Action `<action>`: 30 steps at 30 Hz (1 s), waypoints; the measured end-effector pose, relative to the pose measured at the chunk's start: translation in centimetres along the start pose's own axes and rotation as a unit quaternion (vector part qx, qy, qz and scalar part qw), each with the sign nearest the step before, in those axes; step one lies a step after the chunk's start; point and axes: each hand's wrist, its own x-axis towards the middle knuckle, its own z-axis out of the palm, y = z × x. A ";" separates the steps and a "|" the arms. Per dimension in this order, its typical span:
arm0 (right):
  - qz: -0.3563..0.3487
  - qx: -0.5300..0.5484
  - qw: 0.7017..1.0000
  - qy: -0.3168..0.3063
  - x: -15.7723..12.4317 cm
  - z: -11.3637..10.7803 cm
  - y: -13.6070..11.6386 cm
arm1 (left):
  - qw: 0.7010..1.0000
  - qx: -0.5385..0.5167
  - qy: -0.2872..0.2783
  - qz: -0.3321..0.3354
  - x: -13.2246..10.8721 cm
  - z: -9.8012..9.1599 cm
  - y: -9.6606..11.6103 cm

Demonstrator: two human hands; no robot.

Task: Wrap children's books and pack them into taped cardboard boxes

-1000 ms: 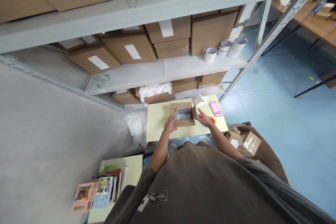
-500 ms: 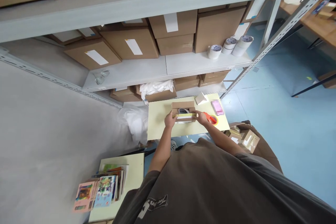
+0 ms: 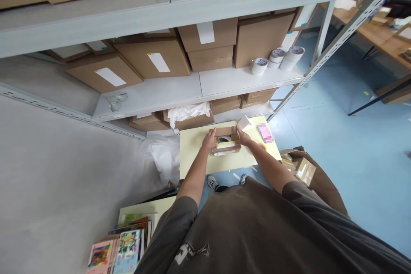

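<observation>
A small open cardboard box (image 3: 226,151) stands on the pale yellow table (image 3: 195,162) in front of me. Inside it shows something white and dark that I cannot make out, with a yellow-edged white strip along the near side. My left hand (image 3: 209,139) holds the box by its left side, fingers toward the far corner. On the opposite side, my right hand (image 3: 243,136) grips the far right corner. A white folded card piece (image 3: 245,122) lies just beyond the right hand. My right forearm partly covers a yellow-rimmed tape roll (image 3: 263,147).
A pixelated pink item (image 3: 265,133) lies at the table's right. Shelves ahead hold cardboard boxes (image 3: 210,36), white tape rolls (image 3: 259,66) and glasses (image 3: 117,102). A large carton (image 3: 324,188) with small boxes stands right; books (image 3: 128,246) lie lower left; plastic bags (image 3: 163,158) sit left.
Both hands have shifted from the near yellow-edged strip to the box's sides, toward its far corners. The box's inside shows more, and the orange tape dispenser part is now hidden by my right arm.
</observation>
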 end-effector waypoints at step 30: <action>0.007 -0.107 0.993 0.040 -8.6 0.1 4.6 | 0.964 0.230 -0.102 -0.088 -2.9 3.6 2.0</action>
